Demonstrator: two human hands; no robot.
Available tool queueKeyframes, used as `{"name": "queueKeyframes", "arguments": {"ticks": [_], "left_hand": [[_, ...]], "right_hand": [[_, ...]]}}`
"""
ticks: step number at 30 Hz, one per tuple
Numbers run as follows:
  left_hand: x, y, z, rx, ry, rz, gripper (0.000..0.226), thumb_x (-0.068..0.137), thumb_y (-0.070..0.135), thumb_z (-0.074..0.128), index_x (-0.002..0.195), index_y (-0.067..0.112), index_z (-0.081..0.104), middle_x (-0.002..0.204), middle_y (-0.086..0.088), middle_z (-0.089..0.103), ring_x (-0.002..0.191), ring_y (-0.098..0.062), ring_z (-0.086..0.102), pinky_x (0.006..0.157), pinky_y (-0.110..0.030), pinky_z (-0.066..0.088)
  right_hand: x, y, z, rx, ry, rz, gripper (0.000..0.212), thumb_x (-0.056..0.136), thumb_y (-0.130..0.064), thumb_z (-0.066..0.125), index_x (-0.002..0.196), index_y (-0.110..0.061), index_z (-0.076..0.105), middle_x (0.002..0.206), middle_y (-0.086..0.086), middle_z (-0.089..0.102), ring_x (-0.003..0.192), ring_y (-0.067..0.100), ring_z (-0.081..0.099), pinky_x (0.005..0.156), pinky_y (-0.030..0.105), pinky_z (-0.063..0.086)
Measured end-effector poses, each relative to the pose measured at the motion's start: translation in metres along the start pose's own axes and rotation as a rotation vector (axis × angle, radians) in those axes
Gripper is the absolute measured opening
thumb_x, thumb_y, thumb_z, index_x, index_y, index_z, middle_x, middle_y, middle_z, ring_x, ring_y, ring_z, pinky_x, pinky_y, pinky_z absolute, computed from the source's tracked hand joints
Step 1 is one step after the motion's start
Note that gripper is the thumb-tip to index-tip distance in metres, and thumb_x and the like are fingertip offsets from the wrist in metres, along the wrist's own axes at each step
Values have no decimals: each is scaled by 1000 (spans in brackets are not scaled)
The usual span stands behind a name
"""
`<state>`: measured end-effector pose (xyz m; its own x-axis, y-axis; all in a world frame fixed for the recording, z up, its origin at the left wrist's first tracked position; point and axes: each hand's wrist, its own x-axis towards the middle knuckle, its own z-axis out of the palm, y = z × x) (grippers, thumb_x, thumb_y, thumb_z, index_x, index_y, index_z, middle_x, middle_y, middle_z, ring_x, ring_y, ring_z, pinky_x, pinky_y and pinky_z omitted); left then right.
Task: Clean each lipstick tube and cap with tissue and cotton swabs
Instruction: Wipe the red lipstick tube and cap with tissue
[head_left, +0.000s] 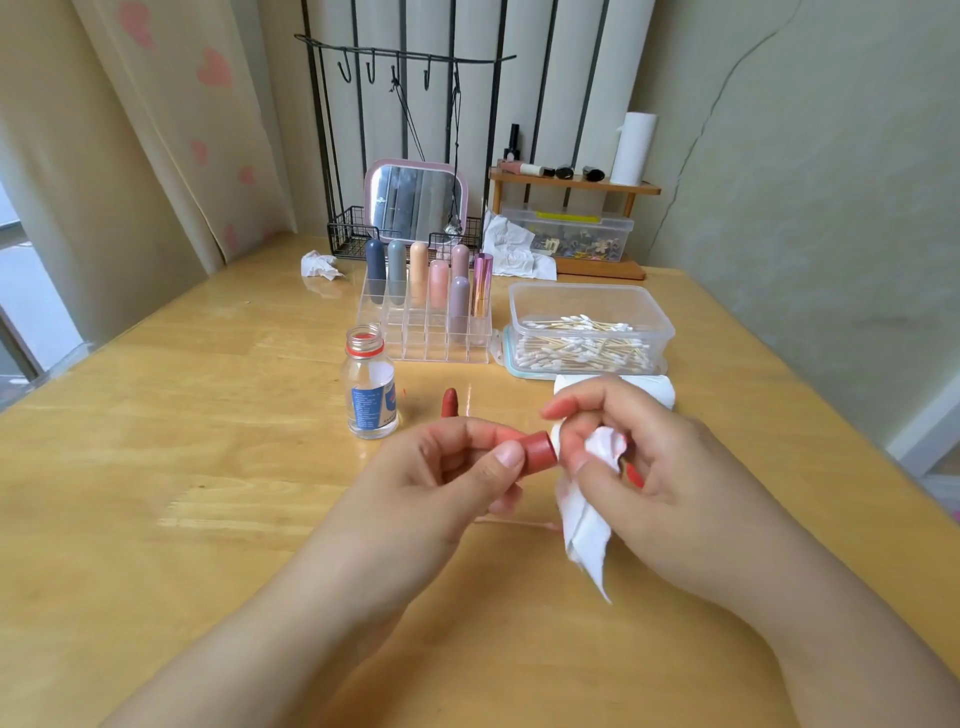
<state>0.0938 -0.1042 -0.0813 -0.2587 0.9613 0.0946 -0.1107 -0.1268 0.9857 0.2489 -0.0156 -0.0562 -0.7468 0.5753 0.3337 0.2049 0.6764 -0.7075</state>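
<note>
Lipstick tube (540, 448) in left grip (467, 462), right grip (618, 452) pinching tissue (587, 525) (perhaps stained), bottle (370, 387) behind.

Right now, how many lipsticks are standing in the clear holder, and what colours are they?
Dark blue: 1
Grey-blue: 1
Peach: 1
Pink: 1
Dusty pink: 1
Mauve grey: 1
Shiny purple: 1
Total in the clear holder: 7

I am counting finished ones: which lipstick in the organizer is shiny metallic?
The purple-pink tube at the organizer's right end; the other six are matte with rounded tops.
</note>
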Motion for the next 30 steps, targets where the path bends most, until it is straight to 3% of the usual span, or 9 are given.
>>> {"name": "queueKeyframes", "arguments": {"ticks": [2, 5, 10, 15, 21, 23, 25, 27, 30], "left_hand": [[0, 0, 1, -24, 2, -3, 34, 78, 32, 60, 93, 2, 67, 70, -4, 61, 70, -15, 55, 77, -28, 50], [-1, 0, 3, -97, -2, -17, 34, 87, 27, 63, 94, -6, 63, 72, -5, 62, 69, -17, 57, 69, -22, 52], [-1, 0, 3, -161, -42, -11, 32, 83, 22, 62, 97, -5, 66, 77, -6, 63, 69, -16, 58, 72, -23, 54], [0, 1, 1, -201, -4, -33, 28, 84, 23, 66, 92, -4, 69, 79, -10, 63, 67, -16, 58, 69, -22, 53], [0, 2, 2, -224, 26, -47, 23, 77, 23, 57, 83, 1, 62, 72, -12, 62, 65, -18, 59, 67, -24, 55], [1, 1, 0, -226, 30, -32, 22, 80, 22, 58, 84, 1, 62, 73, -12, 63, 66, -18, 59, 66, -24, 54], [2, 0, -2, -229, 31, -13, 19, 85, 20, 65, 86, 1, 63, 74, -10, 64, 67, -17, 60, 67, -23, 53], [2, 0, -1, -229, 14, 8, 19, 79, 19, 65, 86, 2, 66, 75, -9, 66, 67, -17, 62, 67, -23, 53], [1, -1, -1, -217, -32, 30, 16, 75, 18, 63, 84, 8, 72, 81, -10, 69, 72, -21, 64, 71, -25, 54]], "right_hand": [[1, 2, -1, -167, 90, -65, 42, 87, -9, 52, 108, -45, 50, 100, -20, 53, 83, 6, 52, 67, 9, 41], [2, 2, 2, -238, 229, -132, 47, 81, -10, 61, 115, -38, 45, 104, -20, 48, 85, 3, 51, 70, 1, 36], [2, -3, 10, -144, 282, -155, 38, 75, 3, 71, 86, -27, 50, 77, -10, 54, 73, 3, 53, 57, 0, 34], [1, -8, 10, -84, 313, -162, 31, 75, 0, 67, 84, -25, 52, 85, -10, 58, 76, 4, 55, 64, 2, 35], [0, -11, 14, -215, 290, -221, 27, 69, -4, 65, 88, -21, 59, 83, -18, 59, 83, -14, 52, 67, -2, 33], [-1, -10, 12, -66, 231, -171, 19, 74, -15, 62, 91, -25, 62, 89, -20, 63, 89, -10, 56, 71, 1, 36], [1, -10, 9, 209, 179, -84, 13, 80, -20, 59, 91, -27, 64, 93, -15, 68, 91, 2, 63, 74, 13, 48], [3, -8, 8, 409, 191, -8, 11, 81, -14, 60, 87, -23, 64, 88, -9, 71, 83, 7, 67, 66, 21, 55], [5, -8, 7, 521, 151, 127, 13, 77, -16, 75, 81, -20, 63, 81, -7, 68, 71, 10, 67, 59, 29, 56]]}}
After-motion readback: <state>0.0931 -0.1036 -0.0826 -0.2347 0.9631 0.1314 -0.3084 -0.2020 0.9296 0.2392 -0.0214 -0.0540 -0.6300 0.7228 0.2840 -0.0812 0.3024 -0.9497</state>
